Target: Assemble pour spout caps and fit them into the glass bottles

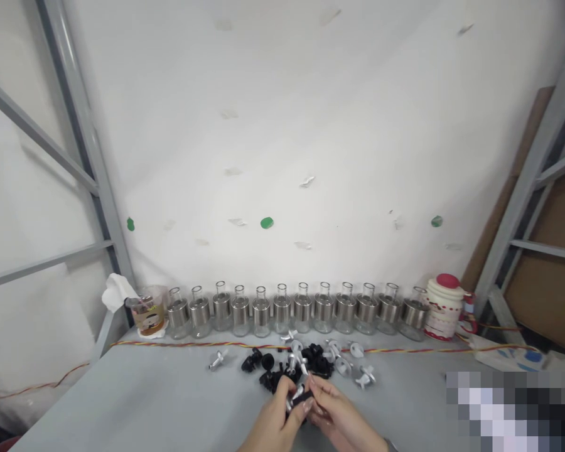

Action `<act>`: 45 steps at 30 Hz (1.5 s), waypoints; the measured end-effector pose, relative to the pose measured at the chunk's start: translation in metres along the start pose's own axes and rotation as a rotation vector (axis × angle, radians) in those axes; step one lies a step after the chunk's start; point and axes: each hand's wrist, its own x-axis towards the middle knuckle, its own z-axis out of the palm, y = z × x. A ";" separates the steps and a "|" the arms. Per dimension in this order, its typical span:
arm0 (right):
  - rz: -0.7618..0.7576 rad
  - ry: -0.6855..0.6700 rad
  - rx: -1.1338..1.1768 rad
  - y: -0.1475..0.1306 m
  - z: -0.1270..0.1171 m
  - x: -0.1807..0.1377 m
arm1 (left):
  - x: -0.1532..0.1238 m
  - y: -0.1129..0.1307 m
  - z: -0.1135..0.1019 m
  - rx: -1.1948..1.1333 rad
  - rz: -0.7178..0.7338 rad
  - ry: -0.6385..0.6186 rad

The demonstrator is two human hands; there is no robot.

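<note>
Low in the middle of the head view, my two hands meet over a small piece with a silver spout and a black part. My left hand is closed around the silver side. The fingers of my right hand pinch the black part from the other side; some fingertips are hidden. Just beyond them lies a loose pile of black stoppers and silver spouts. One silver spout lies apart on the left, another on the right.
Several glass bottles with metal sleeves stand in a row along the wall. A cup with amber liquid stands at the left end, a red-lidded jar at the right. A twisted red-yellow wire crosses the grey table.
</note>
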 end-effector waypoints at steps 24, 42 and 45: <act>-0.204 -0.096 -0.780 0.000 -0.001 0.004 | -0.004 0.006 -0.012 0.205 0.161 -0.068; -0.599 0.044 -1.666 -0.011 0.003 -0.008 | 0.001 0.004 0.009 -0.553 -0.302 -0.099; -0.723 0.039 -1.759 -0.010 0.002 -0.008 | 0.002 0.004 0.010 -0.590 -0.331 -0.052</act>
